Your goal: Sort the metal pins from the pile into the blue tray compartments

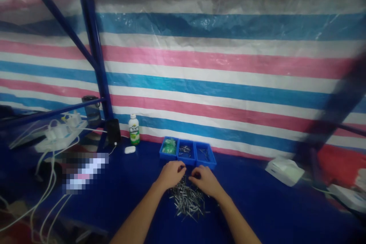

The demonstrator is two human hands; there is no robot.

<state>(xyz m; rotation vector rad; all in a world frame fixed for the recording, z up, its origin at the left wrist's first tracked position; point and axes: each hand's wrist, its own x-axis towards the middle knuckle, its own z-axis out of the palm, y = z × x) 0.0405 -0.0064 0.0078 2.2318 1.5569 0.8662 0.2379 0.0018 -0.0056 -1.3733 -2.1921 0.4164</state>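
Note:
A heap of thin silver metal pins (188, 200) lies on the dark blue tabletop (246, 206). My left hand (170, 174) is over the heap's far left side, its fingers curled and pressed together. Opposite it, my right hand (205, 180) has its thumb and fingers drawn into a pinch at the far right side. Anything between the fingers is too small to make out. Just beyond both hands stand three blue bins. The left bin (163, 156) has green and clear pieces in it, the middle bin (186, 162) small metal pieces, and the right bin (211, 165) a few thin pins.
Left of the bins are a white-and-green bottle (134, 129), a white case (130, 150) and a black device (113, 131). Power strips (58, 137) with trailing cables fill the far left. A tissue pack (285, 170) lies at the right. A striped tarp (217, 72) hangs behind.

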